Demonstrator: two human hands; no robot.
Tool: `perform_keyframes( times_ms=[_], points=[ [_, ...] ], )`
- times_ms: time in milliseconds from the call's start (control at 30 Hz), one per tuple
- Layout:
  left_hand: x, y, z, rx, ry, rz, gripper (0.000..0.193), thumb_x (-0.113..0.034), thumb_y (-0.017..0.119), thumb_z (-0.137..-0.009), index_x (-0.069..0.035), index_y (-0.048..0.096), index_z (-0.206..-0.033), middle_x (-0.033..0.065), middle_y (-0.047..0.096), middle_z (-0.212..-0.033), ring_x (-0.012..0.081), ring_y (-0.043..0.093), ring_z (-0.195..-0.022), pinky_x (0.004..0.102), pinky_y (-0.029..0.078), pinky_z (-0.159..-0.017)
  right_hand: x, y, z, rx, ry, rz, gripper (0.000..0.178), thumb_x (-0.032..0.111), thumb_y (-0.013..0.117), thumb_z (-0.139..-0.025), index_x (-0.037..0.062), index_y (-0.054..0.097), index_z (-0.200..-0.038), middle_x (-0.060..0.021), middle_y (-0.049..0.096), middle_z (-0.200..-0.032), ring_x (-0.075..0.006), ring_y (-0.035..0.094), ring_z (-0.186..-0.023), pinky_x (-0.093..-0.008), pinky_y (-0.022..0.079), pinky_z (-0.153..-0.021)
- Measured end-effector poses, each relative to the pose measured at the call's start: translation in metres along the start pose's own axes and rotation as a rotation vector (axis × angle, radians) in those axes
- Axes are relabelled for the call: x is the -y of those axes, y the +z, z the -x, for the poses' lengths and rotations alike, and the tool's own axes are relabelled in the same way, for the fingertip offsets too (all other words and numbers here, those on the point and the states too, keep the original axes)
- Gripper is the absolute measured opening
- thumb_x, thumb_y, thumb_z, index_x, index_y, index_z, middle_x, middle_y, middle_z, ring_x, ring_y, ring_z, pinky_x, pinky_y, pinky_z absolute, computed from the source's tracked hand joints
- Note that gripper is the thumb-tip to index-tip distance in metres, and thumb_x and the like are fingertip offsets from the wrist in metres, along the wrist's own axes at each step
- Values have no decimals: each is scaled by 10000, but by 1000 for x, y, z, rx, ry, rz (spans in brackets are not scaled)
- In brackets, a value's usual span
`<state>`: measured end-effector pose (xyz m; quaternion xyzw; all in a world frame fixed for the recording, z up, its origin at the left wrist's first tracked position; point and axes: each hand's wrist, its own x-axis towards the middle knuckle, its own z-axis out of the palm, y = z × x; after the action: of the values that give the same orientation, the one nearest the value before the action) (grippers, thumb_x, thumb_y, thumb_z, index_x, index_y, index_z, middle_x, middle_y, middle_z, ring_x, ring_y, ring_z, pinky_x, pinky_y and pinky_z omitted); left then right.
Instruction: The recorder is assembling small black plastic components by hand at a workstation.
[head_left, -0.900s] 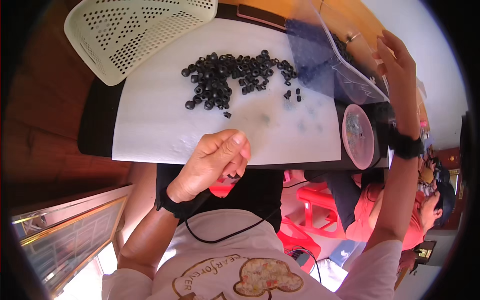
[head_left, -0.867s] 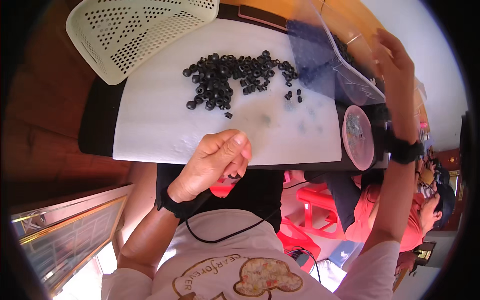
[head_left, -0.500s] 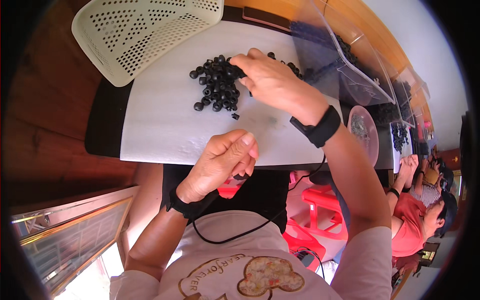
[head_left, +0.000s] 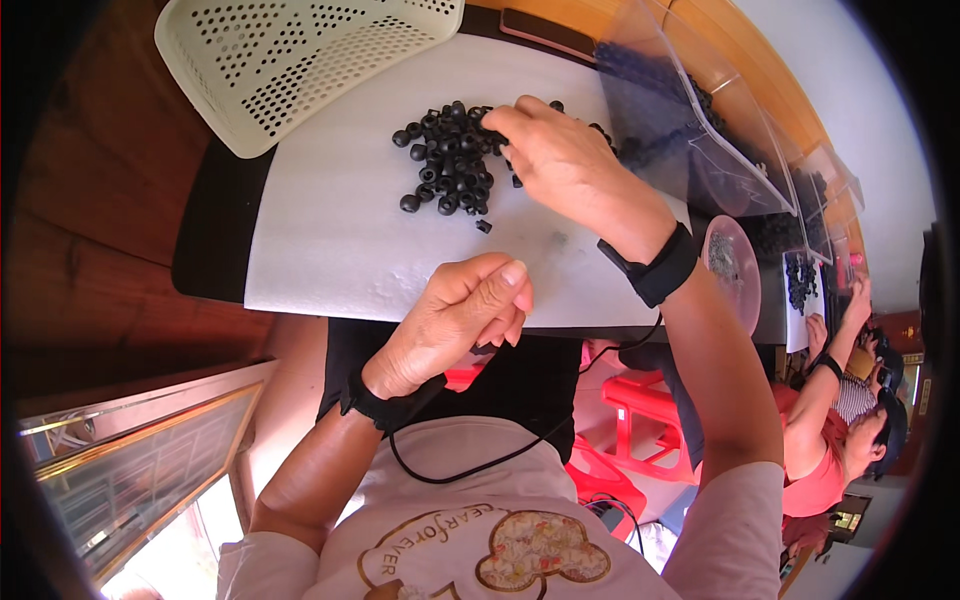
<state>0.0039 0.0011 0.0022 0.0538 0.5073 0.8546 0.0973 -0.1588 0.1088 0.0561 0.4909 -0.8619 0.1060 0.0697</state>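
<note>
A heap of small black rounded parts with holes (head_left: 455, 165) lies on the white sheet (head_left: 330, 220) covering the table. My right hand (head_left: 570, 160) reaches over the heap's right side from above. Its fingers are bent down in a pinch among the parts, and the fingertips hide what is between them. Closer to me, at the table's front edge, my left hand (head_left: 465, 310) is closed with the thumb on top. A bit of something dark shows under its fingers, too hidden to name. One single part (head_left: 484, 227) lies apart, below the heap.
A cream perforated basket (head_left: 300, 70) stands at the far left. Clear plastic bins (head_left: 690, 120) with black parts line the far right, beside a pink bowl (head_left: 732, 270) of small pieces. Red stools (head_left: 645, 420) stand below; a person in red (head_left: 815, 450) works at the right.
My right hand stays at the heap, its fingers shifted slightly among the parts. My left hand remains closed, a little turned. The whole view has shifted slightly. The neighbouring person's arm has risen.
</note>
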Motion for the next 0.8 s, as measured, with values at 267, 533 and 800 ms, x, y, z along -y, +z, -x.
perform_keyframes(
  times_ms=[267, 533, 800],
  points=[
    [2, -1, 2, -15, 10, 7, 409, -359, 419, -1016, -24, 559, -828, -8, 397, -551, 106, 481, -575, 238, 399, -559, 8, 15, -13, 105, 5, 38, 218, 37, 528, -837, 69, 554, -1051, -131, 562, -970, -366, 606, -777, -443, 495, -657],
    [0, -2, 2, -11, 13, -72, 422, -358, 392, -1020, -23, 564, -829, -22, 364, -534, 110, 515, -589, 262, 497, -569, 15, 10, -12, 84, -39, 7, 131, 5, 535, -817, 34, 537, -944, -127, 563, -945, -362, 608, -760, -439, 496, -635],
    [1, -1, 1, -28, 8, -39, 420, -361, 396, -1018, -27, 563, -824, -21, 365, -535, 113, 517, -591, 254, 484, -558, 8, 2, -4, -11, 0, 52, 114, 32, 587, -782, 8, 565, -892, -159, 592, -908, -366, 620, -785, -451, 504, -672]
  ],
)
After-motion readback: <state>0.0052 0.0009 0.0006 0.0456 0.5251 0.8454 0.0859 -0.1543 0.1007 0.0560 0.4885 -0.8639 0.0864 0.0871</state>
